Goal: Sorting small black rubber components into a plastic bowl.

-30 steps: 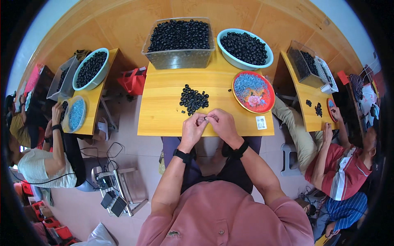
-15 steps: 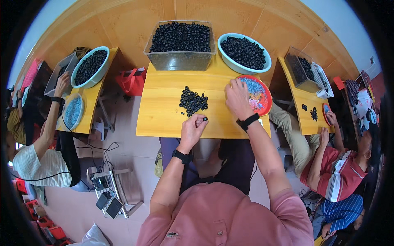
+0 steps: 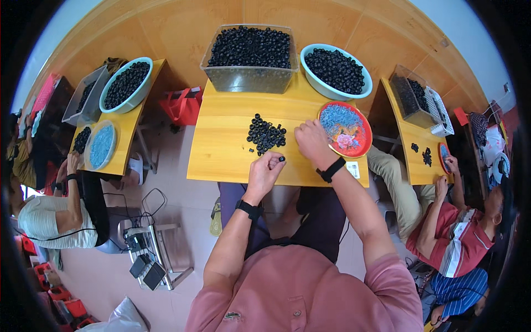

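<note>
At the front edge of the yellow table [image 3: 221,160], my left hand [image 3: 264,176] pinches one small black round part [image 3: 282,159] between thumb and forefinger. Just beyond it lies a loose pile of the same black parts [image 3: 265,134], several of them showing a hole. My right hand [image 3: 313,141] hovers to the right of the pile, fingers drawn together; anything between the fingertips is too small or hidden to make out. Beside it stands a round red plate [image 3: 362,145] with a flower print, holding a heap of thin blue-grey pieces [image 3: 340,119].
A clear plastic bin [image 3: 249,83] and a pale blue basin [image 3: 332,91], both full of black parts, stand at the table's back. A white label [image 3: 353,169] lies near the right corner. People work at tables on both sides. A red bag [image 3: 182,105] sits left.
My right hand has moved left off the red plate, toward my left hand. The left hand keeps its black part. The co-worker on the left has lowered a raised arm from the basin.
</note>
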{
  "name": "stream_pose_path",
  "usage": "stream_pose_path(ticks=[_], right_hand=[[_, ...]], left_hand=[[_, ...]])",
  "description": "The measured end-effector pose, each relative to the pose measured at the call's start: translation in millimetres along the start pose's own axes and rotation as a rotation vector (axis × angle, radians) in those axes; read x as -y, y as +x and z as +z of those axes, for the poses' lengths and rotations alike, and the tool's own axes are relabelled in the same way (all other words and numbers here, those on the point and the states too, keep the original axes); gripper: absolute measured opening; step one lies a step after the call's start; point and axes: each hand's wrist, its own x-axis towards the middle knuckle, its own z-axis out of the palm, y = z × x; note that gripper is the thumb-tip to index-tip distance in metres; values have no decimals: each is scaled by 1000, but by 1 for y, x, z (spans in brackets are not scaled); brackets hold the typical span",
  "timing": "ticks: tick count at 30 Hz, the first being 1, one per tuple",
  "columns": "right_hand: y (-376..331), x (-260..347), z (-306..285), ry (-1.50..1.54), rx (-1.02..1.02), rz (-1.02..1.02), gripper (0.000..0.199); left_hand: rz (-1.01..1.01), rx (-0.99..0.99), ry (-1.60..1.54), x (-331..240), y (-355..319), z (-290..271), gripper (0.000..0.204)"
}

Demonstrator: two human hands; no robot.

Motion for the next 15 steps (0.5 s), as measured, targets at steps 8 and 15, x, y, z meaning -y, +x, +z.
stream_pose_path(ticks=[8,15], right_hand=[[-21,21,-1,248,-48,36,5],[-37,26,3,1032,-91,345,13]], left_hand=[[14,1,-10,4,0,3,17],[-2,-2,6,0,0,4,17]])
